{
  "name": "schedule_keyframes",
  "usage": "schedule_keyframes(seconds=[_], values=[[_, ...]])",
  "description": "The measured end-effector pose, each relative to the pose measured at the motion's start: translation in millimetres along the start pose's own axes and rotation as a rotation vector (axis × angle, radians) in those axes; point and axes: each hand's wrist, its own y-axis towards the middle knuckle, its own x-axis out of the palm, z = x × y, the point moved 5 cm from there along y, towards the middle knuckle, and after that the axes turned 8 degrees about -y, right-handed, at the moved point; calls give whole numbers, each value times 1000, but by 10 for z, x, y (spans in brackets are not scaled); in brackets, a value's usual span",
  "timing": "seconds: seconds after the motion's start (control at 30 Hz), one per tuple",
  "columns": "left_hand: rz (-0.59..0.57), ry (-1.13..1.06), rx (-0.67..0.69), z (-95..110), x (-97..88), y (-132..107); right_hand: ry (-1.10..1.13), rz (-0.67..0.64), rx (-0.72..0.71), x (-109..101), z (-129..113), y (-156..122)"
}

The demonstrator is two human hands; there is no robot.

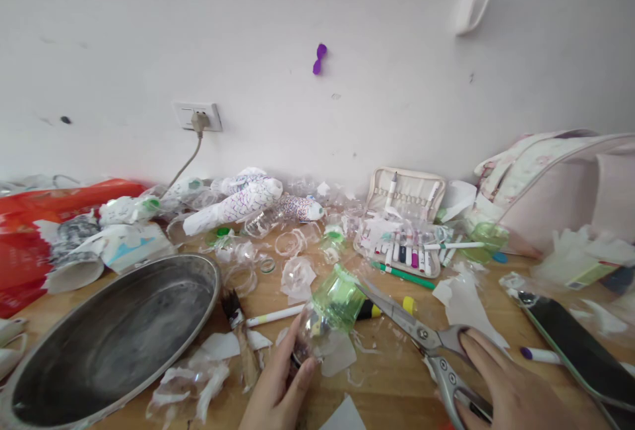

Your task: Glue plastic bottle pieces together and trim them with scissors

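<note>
Right hand [516,380], lower R of frame: grip closed round the scissors [424,334], handles spread, tip by a green-and-clear plastic piece [342,294]; can't tell if touching. Left hand [278,384], lower ctr, holds that piece by its clear end. Progress: approx. three white fish shapes [238,208] w/ drawn scales, ctr-left, look done; held piece is bare, so prob. unfinished. Wood bench [391,387] strewn w/ scraps [188,384]; metal pan [114,337] lower L, marker case [409,188] right of ctr. White wall [258,40] behind, pink bag [560,198] far R.
</note>
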Motion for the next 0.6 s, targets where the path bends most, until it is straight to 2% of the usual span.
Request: schedule_keyframes(seconds=[0.13, 0.33, 0.43, 0.6], values=[[52, -229, -7, 26, 8, -32, 70, 14, -21, 10, -44, -1], [80, -497, -98, -17, 30, -33, 95, 82, -70, -51, -66, -8], [73, -463, -83, 1, 24, -28, 94, 78, -59, -39, -43, -31], [4, -215, 11, 44, 16, -46, 76, 49, -55, 3, -68, -47]])
